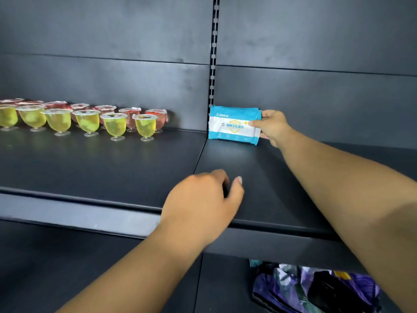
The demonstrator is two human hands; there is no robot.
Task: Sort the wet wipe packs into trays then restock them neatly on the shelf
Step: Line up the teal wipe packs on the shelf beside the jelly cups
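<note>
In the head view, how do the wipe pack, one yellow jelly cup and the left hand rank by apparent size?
1. left hand, though nearness enlarges it
2. wipe pack
3. yellow jelly cup

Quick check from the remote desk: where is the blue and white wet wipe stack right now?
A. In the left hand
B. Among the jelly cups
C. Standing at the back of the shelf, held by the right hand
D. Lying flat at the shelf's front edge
C: the wet wipe stack stands on edge against the back panel, gripped by the right hand; the left hand holds nothing.
</note>
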